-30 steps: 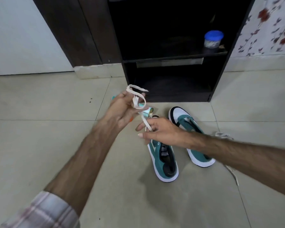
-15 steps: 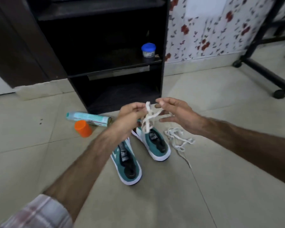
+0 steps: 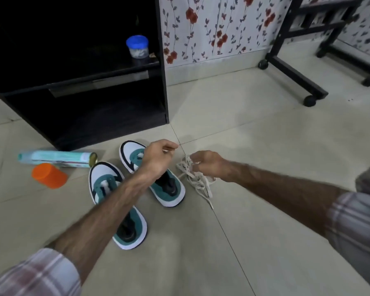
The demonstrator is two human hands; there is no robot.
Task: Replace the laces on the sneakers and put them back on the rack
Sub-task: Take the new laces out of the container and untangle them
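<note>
Laces [image 3: 195,178] (tangled) under right hand [image 3: 207,165]

Woven cloth laces [image 3: 198,178] lie on smooth, faintly glossy floor tiles [image 3: 265,146].

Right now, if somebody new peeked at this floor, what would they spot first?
Probably the two teal-and-white sneakers side by side on the pale floor tiles, with no laces threaded. Just right of them lies a tangled heap of white laces, and the right hand has its fingers in the top of it. The bright orange plastic cap to the left, beside a pale green spray can lying on its side, also stands out.
</note>
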